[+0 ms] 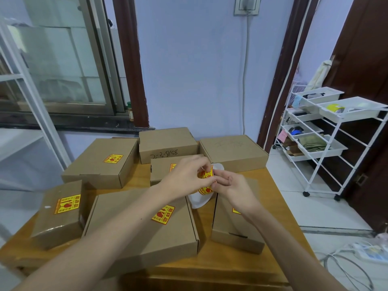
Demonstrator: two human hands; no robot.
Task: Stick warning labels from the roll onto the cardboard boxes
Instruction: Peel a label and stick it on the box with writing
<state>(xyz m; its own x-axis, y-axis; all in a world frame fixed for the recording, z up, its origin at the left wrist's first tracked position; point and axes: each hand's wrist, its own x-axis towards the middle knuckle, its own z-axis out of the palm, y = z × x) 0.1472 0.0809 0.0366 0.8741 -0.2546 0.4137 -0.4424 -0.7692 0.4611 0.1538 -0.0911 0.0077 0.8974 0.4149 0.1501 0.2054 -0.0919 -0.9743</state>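
Right now both hands meet mid-table, above the gap between boxes. Left hand (186,175) has its fingers curled over the top of the small roll of yellow-and-red warning labels (206,179), holding it steady; right hand (233,186) pinches at the roll's near edge w/ thumb and forefinger, prob. picking up a label corner to peel it. White backing strip (198,201) hangs loose below the fingers, another white bit curls up behind them. Roll is held in the air, not resting on a box, which I'd guess gives the peeling fingers room to work. Under the left wrist sits a large flat brown cardboard box (138,225), already labelled; left of the fingers, a small tilted brown box (60,215) and a wide brown box (100,162) also carry labels. Beyond the fingertips, a plain brown box w/ handwritten numbers (168,143) and a square unlabelled brown box (233,152) look like the ones left to do. Box under the right wrist (235,229) shows a label edge only. All on a wooden table (210,267).
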